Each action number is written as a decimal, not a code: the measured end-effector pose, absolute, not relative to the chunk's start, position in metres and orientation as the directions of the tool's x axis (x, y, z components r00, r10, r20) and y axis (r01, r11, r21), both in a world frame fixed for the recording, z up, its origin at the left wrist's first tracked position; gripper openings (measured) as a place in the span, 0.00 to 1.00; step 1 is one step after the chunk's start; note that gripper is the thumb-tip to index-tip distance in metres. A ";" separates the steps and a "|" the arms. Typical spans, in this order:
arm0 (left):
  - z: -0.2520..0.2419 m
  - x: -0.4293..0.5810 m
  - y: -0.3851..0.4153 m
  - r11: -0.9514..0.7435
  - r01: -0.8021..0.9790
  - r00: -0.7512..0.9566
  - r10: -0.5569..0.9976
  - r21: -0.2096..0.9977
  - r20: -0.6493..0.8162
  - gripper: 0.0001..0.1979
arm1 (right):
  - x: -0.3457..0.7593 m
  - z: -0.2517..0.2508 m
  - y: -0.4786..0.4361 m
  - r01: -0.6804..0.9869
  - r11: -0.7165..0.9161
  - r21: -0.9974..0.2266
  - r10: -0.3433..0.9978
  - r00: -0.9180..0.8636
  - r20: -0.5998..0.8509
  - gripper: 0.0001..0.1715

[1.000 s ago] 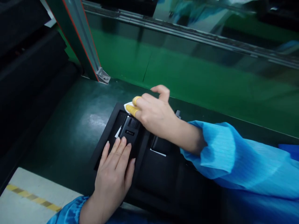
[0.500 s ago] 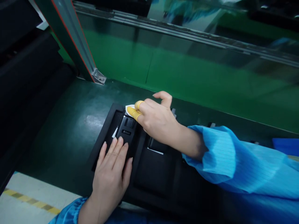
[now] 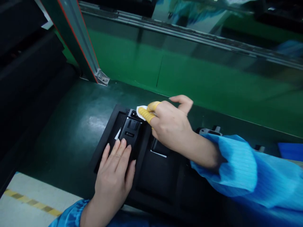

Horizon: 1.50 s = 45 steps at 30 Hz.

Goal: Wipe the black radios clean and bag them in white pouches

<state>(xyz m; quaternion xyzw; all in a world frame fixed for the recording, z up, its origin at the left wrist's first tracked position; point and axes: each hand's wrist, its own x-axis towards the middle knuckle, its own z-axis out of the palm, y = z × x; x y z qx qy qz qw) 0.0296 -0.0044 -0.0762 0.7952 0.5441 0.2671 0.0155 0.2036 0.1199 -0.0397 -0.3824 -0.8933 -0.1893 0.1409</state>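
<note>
A black device (image 3: pixel 130 130) with a small label lies in the left pocket of a black tray (image 3: pixel 107 134). My left hand (image 3: pixel 115 171) lies flat on the near end of the device, fingers stretched out. My right hand (image 3: pixel 169 124), with yellow finger cots on two fingers, pinches a small white cloth (image 3: pixel 140 110) at the far top corner of the device. A second black device (image 3: pixel 159 148) sits in the neighbouring pocket, mostly hidden under my right wrist.
The tray rests on a dark green belt (image 3: pixel 78 119). A bright green panel (image 3: pixel 189 75) and a metal rail (image 3: pixel 189 34) run behind it. A slanted metal post (image 3: pixel 78 44) stands at the far left. A white floor patch with a yellow stripe (image 3: pixel 30 201) lies at the near left.
My right hand with the cloth has slid slightly right along the top end of the device. The left hand keeps its place on the device.
</note>
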 end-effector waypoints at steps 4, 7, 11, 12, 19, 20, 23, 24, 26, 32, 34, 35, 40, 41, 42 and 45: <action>-0.076 0.029 -0.004 -0.412 0.858 0.270 0.870 0.308 0.413 0.16 | 0.187 -0.047 0.128 0.672 0.714 0.197 0.561 -0.717 0.413 0.24; -0.076 0.029 -0.005 -0.408 0.862 0.273 0.875 0.303 0.400 0.16 | 0.186 -0.048 0.129 0.623 0.750 0.220 0.503 -0.755 0.421 0.23; -0.075 0.029 -0.005 -0.396 0.868 0.272 0.884 0.300 0.381 0.16 | 0.199 -0.045 0.127 0.575 0.781 0.245 0.461 -0.794 0.395 0.22; -0.075 0.029 -0.005 -0.399 0.866 0.275 0.883 0.301 0.380 0.16 | 0.202 -0.044 0.126 0.574 0.783 0.240 0.466 -0.796 0.386 0.22; -0.076 0.028 -0.005 -0.405 0.863 0.285 0.884 0.302 0.372 0.16 | 0.215 -0.041 0.118 0.593 0.765 0.251 0.474 -0.783 0.404 0.20; -0.076 0.028 -0.005 -0.407 0.862 0.286 0.883 0.302 0.373 0.16 | 0.216 -0.041 0.117 0.594 0.766 0.246 0.472 -0.779 0.412 0.20; -0.076 0.028 -0.005 -0.409 0.863 0.289 0.881 0.297 0.375 0.17 | 0.219 -0.042 0.115 0.601 0.763 0.240 0.477 -0.773 0.418 0.18; -0.076 0.028 -0.005 -0.410 0.864 0.289 0.880 0.294 0.378 0.17 | 0.221 -0.042 0.115 0.608 0.755 0.248 0.485 -0.771 0.412 0.18; -0.076 0.028 -0.005 -0.409 0.865 0.286 0.877 0.289 0.385 0.17 | 0.227 -0.042 0.116 0.627 0.726 0.282 0.502 -0.763 0.406 0.20; -0.077 0.029 -0.005 -0.407 0.863 0.269 0.872 0.298 0.409 0.17 | 0.236 -0.034 0.126 0.709 0.636 0.305 0.569 -0.697 0.436 0.22; -0.077 0.030 -0.005 -0.402 0.866 0.269 0.876 0.299 0.400 0.17 | 0.227 -0.033 0.128 0.700 0.676 0.229 0.580 -0.698 0.421 0.21; -0.077 0.030 -0.005 -0.399 0.868 0.270 0.878 0.296 0.395 0.17 | 0.219 -0.034 0.128 0.690 0.696 0.200 0.582 -0.705 0.405 0.21; -0.075 0.029 -0.005 -0.404 0.871 0.281 0.877 0.281 0.390 0.16 | 0.178 -0.035 0.129 0.576 0.787 0.219 0.508 -0.808 0.300 0.21; -0.075 0.029 -0.005 -0.402 0.871 0.280 0.878 0.283 0.387 0.16 | 0.172 -0.034 0.131 0.563 0.798 0.215 0.500 -0.818 0.284 0.21; -0.075 0.029 -0.005 -0.400 0.871 0.279 0.880 0.284 0.383 0.16 | 0.169 -0.032 0.134 0.564 0.802 0.197 0.509 -0.818 0.269 0.21; -0.074 0.029 -0.005 -0.398 0.871 0.282 0.884 0.287 0.373 0.16 | 0.170 -0.027 0.145 0.643 0.760 0.098 0.609 -0.757 0.238 0.20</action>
